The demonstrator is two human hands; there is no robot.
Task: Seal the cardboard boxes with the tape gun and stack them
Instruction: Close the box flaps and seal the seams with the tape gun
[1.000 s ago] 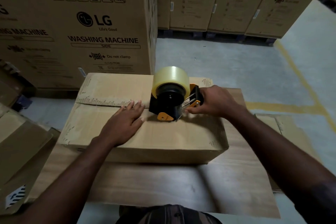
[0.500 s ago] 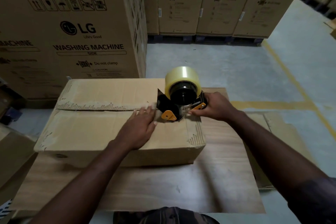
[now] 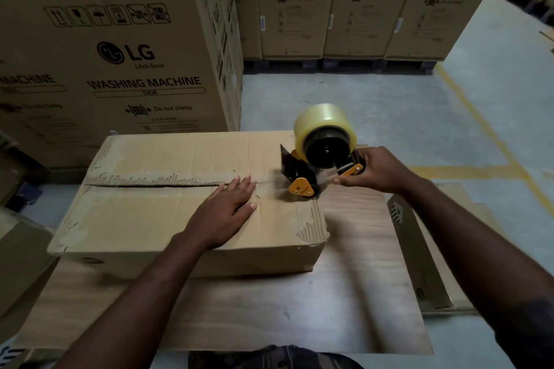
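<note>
One cardboard box (image 3: 168, 219) lies on the wood-grain counter (image 3: 344, 293), the tape gun (image 3: 320, 156) standing on its centre seam near the right edge. The right hand (image 3: 379, 169) curls round the gun's handle, while the left hand (image 3: 223, 213) presses flat, fingers straight, on the flaps just beside the gun. If the gun tilts or drifts off the seam line, the tape could wrinkle or miss a flap, leaving the box loosely sealed for stacking.
</note>
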